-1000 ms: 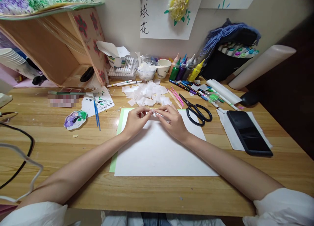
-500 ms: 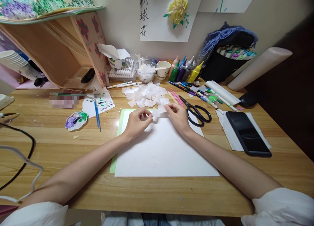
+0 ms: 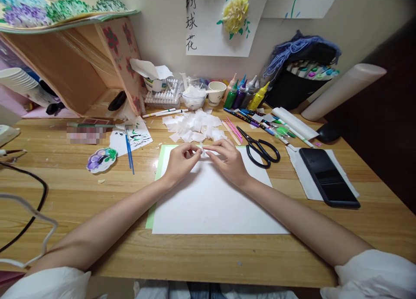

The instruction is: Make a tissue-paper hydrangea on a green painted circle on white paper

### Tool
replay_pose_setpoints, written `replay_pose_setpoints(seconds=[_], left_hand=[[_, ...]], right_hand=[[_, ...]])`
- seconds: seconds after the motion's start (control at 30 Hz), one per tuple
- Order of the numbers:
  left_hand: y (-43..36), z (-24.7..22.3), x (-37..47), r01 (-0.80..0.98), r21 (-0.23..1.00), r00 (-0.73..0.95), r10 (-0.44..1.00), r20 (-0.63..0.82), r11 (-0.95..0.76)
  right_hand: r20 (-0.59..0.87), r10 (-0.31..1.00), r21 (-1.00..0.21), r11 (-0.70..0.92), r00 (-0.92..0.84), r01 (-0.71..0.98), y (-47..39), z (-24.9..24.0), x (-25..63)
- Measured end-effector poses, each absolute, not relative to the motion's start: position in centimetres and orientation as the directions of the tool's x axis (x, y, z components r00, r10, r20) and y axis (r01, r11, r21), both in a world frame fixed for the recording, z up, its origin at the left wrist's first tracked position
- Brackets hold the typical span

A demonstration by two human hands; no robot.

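Over the top part of a white paper sheet [image 3: 211, 199], both hands meet with fingertips nearly touching. My left hand [image 3: 182, 161] pinches a small white tissue piece [image 3: 203, 152]. The fingers of my right hand [image 3: 227, 160] close on the same piece from the other side; most of it is hidden by the fingertips. A heap of white tissue squares [image 3: 195, 125] lies just beyond the hands. Green paper [image 3: 160, 162] shows under the sheet's left edge. Black scissors [image 3: 260, 149] rest to the right of my right hand.
A phone [image 3: 328, 177] lies on white tissue at the right. Paint bottles [image 3: 242, 93], a paper cup [image 3: 216, 93] and markers [image 3: 253, 119] stand or lie behind. At the left are a paint palette [image 3: 101, 159], blue brushes [image 3: 129, 151] and cables [image 3: 42, 190].
My right hand has moved left, up to my left hand, and its fingers now close on the tissue piece. The strip of tissue that showed between the hands is now mostly hidden.
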State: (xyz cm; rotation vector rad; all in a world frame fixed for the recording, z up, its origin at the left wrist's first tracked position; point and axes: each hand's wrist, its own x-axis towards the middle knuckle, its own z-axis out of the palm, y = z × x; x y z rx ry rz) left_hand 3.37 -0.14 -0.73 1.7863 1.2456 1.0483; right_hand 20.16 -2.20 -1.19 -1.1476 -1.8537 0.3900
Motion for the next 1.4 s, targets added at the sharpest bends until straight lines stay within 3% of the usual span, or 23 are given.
replay_pose_setpoints(seconds=[0.4, 0.73, 1.4], left_hand=[[-0.14, -0.88, 3.25, 0.356, 0.887, 0.245, 0.945, 0.216, -0.295], [-0.17, -0.84, 3.27, 0.341, 0.899, 0.237, 0.95, 0.202, -0.276], [-0.45, -0.67, 3.37, 0.36, 0.849, 0.299, 0.91, 0.287, -0.386]], right_hand=[[0.563, 0.805, -0.601, 0.555, -0.189, 0.575, -2.2, -1.52, 20.15], [0.643, 0.73, -0.482, 0.621, -0.232, 0.618, -2.32, -1.63, 20.12], [0.607, 0.778, -0.566, 0.566, -0.163, 0.599, -2.4, -1.36, 20.01]])
